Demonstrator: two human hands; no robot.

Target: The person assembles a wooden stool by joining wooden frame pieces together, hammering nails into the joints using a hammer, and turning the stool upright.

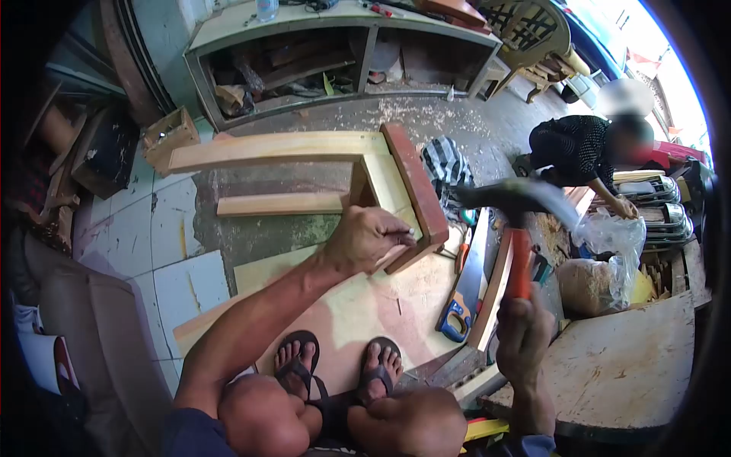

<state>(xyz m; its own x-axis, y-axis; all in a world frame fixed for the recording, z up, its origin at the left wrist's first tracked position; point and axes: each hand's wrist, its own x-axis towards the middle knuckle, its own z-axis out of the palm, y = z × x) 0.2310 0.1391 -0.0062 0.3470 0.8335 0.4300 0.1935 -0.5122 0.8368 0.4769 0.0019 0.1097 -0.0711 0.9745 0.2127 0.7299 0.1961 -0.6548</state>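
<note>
Workshop floor is grey concrete [274,179] with white tiles [171,228] on the left, wood shavings scattered toward the back. Long low cabinet [228,29], light top, grey frame, open compartments with scrap inside, stands at the far side. Pale plywood sheet [346,305] lies on the floor, both sandalled feet on it. Co-worker in a dark spotted top [567,145] is bent over at right, one hand at a clear plastic bag [613,236].

Pale wooden frame [390,186] with a reddish-brown board [415,190] along one end lies ahead of the knees, board end to the right. Handsaw with blue-and-yellow handle [466,282] lies right of it; black-and-white striped cloth [448,164] just beyond the board.

Hammer with orange-red handle and dark metal head [518,244] is up in the right hand [525,331], fingers wrapped round the grip, head blurred. Left hand [365,236] is at the board's near end, fingertips pinching a small light-tipped item [412,231]; too small to identify. Thin dark sliver [399,306] on the plywood.
</note>
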